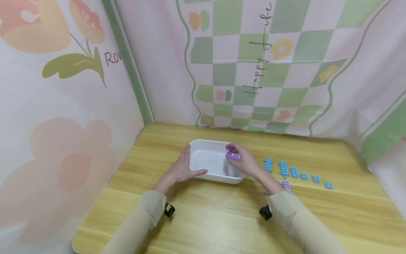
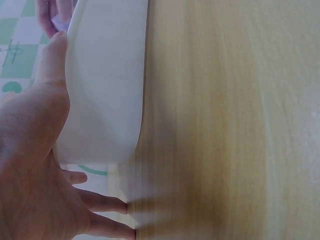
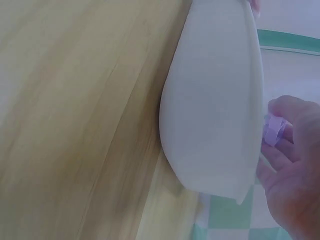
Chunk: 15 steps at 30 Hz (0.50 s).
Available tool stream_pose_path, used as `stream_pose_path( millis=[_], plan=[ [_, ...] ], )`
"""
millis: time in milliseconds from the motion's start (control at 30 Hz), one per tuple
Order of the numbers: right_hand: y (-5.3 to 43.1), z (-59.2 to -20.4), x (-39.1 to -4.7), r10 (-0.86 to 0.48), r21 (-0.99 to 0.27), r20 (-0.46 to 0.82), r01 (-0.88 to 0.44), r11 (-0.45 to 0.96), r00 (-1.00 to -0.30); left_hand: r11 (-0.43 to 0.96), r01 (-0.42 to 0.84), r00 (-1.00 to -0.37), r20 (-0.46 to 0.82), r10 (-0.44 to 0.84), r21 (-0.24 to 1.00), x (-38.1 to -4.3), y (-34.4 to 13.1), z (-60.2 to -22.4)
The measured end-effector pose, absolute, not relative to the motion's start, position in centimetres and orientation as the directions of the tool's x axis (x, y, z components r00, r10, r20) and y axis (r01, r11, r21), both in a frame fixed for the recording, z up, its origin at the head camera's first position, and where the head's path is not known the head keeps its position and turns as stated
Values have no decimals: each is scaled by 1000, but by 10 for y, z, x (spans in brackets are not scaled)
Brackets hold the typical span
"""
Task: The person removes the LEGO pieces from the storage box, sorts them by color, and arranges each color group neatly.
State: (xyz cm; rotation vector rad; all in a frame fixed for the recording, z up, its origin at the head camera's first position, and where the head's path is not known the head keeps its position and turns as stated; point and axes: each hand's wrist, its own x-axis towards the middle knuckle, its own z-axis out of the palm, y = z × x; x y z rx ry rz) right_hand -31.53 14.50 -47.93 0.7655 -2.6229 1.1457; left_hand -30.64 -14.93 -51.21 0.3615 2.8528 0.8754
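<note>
A white plastic tray [image 1: 212, 177] stands on the wooden table. My left hand [image 1: 182, 167] rests against its left end, thumb laid along the near rim. In the left wrist view the other fingers of the left hand [image 2: 55, 200] are spread and fairly straight, with two fingertips at the table. Over the tray's right part, my right hand [image 1: 244, 160] pinches purple toy building bricks [image 1: 233, 155] between thumb and fingers. The right wrist view shows this purple piece [image 3: 273, 131] just beyond the tray wall [image 3: 215, 100], partly covered by the fingers.
Right of the tray lies a row of blue building bricks [image 1: 283, 169], from long pieces to small ones [image 1: 328, 185]. Several purple bricks [image 1: 286, 185] lie nearer, partly hidden by my right forearm. A patterned curtain [image 1: 247, 121] hangs behind the table's far edge.
</note>
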Motion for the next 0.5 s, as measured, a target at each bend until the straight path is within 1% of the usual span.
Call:
stream_pose_path(
  millis=[200,367,433,500],
  plan=[
    [154,-472,-303,-347,-646,373,-509,569,-860,811,188,-962,-63,265,554,-306,-149,-512],
    [170,-472,-293,-294,-741,357,-460,490,-887,812,192,-960,-65,271,551,-305,-150,-511],
    [178,-471,-288,-265,-754,341,-431,495,-902,810,191,-960,-64,271,555,-305,-150,-510],
    [187,-470,-285,-241,-739,338,-415,531,-910,808,189,-961,-66,270,559,-304,-149,-509]
  ],
)
